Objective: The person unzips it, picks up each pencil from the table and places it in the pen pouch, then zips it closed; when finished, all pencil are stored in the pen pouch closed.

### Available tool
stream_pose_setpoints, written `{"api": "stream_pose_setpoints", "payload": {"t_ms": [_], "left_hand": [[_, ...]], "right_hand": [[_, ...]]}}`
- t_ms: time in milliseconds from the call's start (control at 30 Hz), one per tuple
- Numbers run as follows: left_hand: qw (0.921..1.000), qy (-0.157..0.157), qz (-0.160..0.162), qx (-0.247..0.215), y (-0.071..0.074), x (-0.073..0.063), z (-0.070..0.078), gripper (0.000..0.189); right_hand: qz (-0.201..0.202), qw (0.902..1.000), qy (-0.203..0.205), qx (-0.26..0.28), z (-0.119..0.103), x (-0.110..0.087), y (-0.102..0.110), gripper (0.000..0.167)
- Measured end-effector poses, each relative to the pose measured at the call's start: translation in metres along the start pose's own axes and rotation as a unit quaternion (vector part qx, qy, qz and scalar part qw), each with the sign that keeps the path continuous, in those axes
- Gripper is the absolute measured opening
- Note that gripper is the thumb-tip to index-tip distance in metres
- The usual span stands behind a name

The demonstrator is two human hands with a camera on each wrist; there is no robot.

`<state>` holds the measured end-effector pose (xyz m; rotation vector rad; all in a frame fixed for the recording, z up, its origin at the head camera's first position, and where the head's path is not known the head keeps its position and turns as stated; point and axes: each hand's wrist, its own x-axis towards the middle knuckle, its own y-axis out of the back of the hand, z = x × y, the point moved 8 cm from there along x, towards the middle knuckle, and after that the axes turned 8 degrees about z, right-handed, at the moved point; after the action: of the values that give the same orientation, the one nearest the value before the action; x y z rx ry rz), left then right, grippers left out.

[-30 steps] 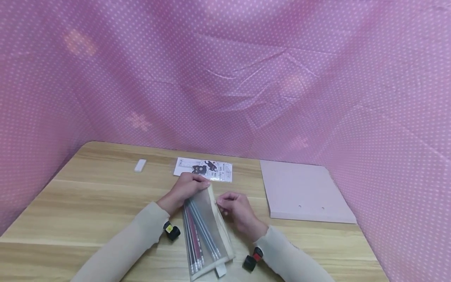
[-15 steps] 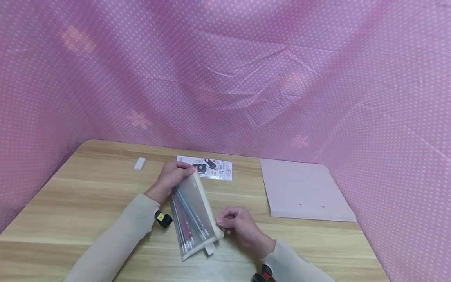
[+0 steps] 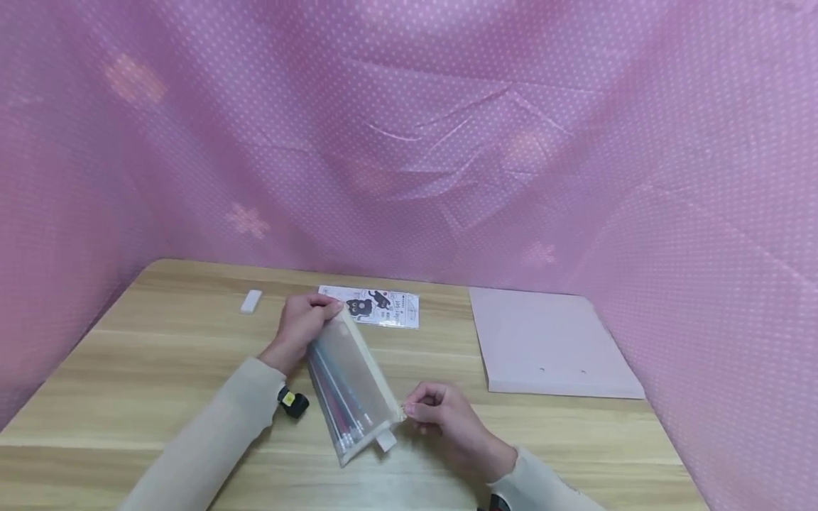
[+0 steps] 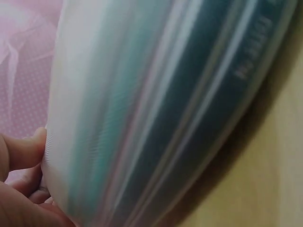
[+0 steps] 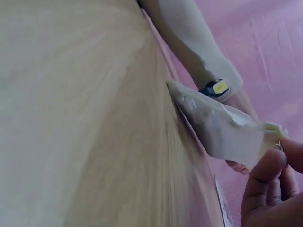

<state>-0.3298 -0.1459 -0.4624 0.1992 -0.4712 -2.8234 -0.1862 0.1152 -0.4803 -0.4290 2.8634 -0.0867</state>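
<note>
A translucent zip pencil case point(image 3: 366, 365) with a cream edge slants across the middle of the head view. Several pencils point(image 3: 337, 401) show through its side, some teal and dark. My left hand point(image 3: 299, 330) grips the case by its far upper corner, thumb on the cream edge. At the near right corner, my right hand point(image 3: 447, 422) pinches the small zipper pull point(image 5: 278, 145) between thumb and forefinger. The zipped edge looks closed along its length. A white tab point(image 3: 386, 440) hangs from the near end. In the left wrist view, the pencil-filled side point(image 4: 156, 113) fills most of the picture.
Behind the case lies a packaged ruler set point(image 3: 383, 307) with black cat drawings. A small white block point(image 3: 251, 301) sits at the back left. To the right lies a flat pale pink folder-like item point(image 3: 552, 341). Pink dotted cloth point(image 3: 409, 142) surrounds the wooden table point(image 3: 192, 355).
My right hand has moved along the zipped edge from its far part to the near corner. My left hand has shifted left and farther away, carrying the pencil case with it.
</note>
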Motion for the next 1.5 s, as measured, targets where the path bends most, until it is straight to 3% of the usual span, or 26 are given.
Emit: {"api": "stream_pose_setpoints", "payload": {"t_ms": [100,200,300,367,467,533,700,833,1200,1500], "left_hand": [[0.9992,0.027,-0.002,-0.029,0.007,-0.005,-0.001,0.035],[0.9964,0.056,0.0,-0.063,0.014,-0.01,-0.002,0.039],[0.9929,0.068,0.012,-0.096,0.017,-0.017,-0.001,0.041],[0.9889,0.082,0.019,-0.123,0.021,-0.024,-0.002,0.042],[0.9809,0.104,0.014,-0.164,0.03,-0.04,-0.005,0.045],[0.9753,0.12,-0.005,-0.185,0.036,-0.053,-0.009,0.049],[0.9631,0.157,-0.061,-0.21,0.043,-0.089,-0.023,0.053],[0.9592,0.172,-0.073,-0.212,0.041,-0.105,-0.035,0.05],[0.9706,0.172,-0.086,-0.145,0.03,-0.098,-0.062,0.04],[0.9769,0.171,-0.099,-0.081,0.027,-0.09,-0.07,0.031]], "right_hand": [[-0.028,0.9994,-0.005,0.021,-0.001,-0.001,-0.003,0.015],[-0.03,0.9995,0.003,-0.007,-0.003,0.002,-0.002,0.032],[0.031,0.9969,0.022,-0.07,-0.006,0.005,0.008,0.041],[0.086,0.9923,0.036,-0.081,-0.012,0.006,0.018,0.039],[0.159,0.9842,0.055,-0.055,-0.021,0.006,0.035,0.033],[0.187,0.9803,0.06,-0.025,-0.025,0.007,0.046,0.032],[0.168,0.9851,0.03,-0.015,-0.026,0.015,0.067,0.027],[0.13,0.9904,0.005,-0.048,-0.021,0.026,0.076,0.025],[0.103,0.9902,-0.036,-0.087,0.005,0.041,0.083,0.022],[0.117,0.9844,-0.017,-0.13,0.007,0.04,0.081,0.025]]}}
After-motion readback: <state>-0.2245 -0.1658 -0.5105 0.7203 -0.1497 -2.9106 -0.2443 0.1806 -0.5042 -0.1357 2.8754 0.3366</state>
